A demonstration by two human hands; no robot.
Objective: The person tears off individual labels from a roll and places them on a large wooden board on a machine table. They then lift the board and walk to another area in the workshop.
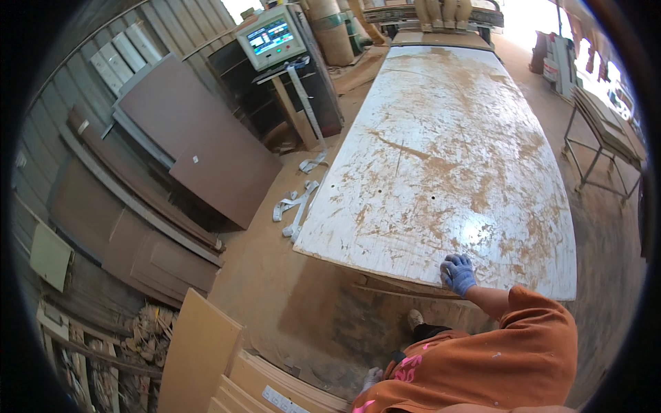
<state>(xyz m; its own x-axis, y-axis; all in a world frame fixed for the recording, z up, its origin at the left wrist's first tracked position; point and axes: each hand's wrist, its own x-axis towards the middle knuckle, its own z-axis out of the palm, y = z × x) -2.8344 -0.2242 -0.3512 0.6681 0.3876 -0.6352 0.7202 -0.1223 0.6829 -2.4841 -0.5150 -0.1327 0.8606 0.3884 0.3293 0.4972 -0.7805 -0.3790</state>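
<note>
A large white board (420, 227), scuffed and strewn with brown dust, lies flat on a long machine bed in front of me. My right hand (458, 274), in a blue-grey glove, is at its near edge with the fingers curled onto the top face. Bare forearm shows between that glove and my orange sleeve. Low in the view, my left hand (372, 377) is partly hidden by my clothing. It also wears a glove and is nearest to a stack of tan boards (275, 375); its fingers do not show clearly.
A control console (272, 38) with a lit screen stands at the far left. White strips (296, 206) lie on the floor beside the bed. Brown panels (220, 158) lean on the left wall. Scrap wood (148, 334) is piled at lower left, and a metal-legged stand (599, 131) is at right.
</note>
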